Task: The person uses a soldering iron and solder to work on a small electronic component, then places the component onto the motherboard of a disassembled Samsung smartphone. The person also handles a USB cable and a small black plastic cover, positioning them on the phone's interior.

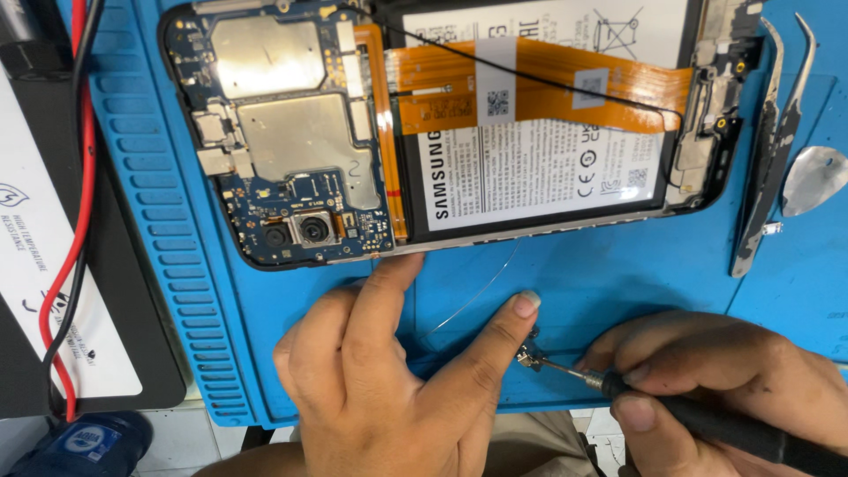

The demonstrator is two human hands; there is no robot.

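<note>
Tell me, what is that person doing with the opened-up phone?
A person is working on a phone with its back cover off, lying on a blue mat. Its circuit board, cameras, battery and an orange ribbon cable are showing. The left hand rests on the mat, one fingertip touching the phone's lower edge. The right hand holds a thin black screwdriver, whose tip meets a tiny metal part beside the left thumb. Tweezers lie on the mat to the right.
</note>
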